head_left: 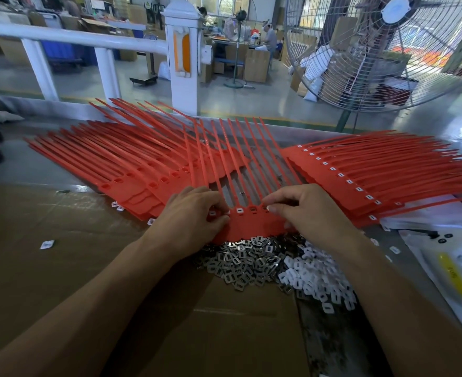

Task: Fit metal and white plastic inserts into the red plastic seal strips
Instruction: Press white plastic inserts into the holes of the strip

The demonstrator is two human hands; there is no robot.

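Centrally, a red plastic sheet of joined seal strips (251,224) lies on the brown cardboard-covered table (61,235), its thin tails fanning away from the person. The left hand (194,213) pinches the sheet's left edge with curled fingers; the right hand (306,210) pinches its right corner (one white insert already sits in a slot). Just nearer than the sheet lie a heap of small metal inserts (240,262) and white plastic inserts (316,284).

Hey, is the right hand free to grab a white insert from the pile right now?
Probably not at once: the right hand is pinching the red strip at its sockets. The white inserts lie uncovered just beneath its wrist, so once it lets go the way looks free.
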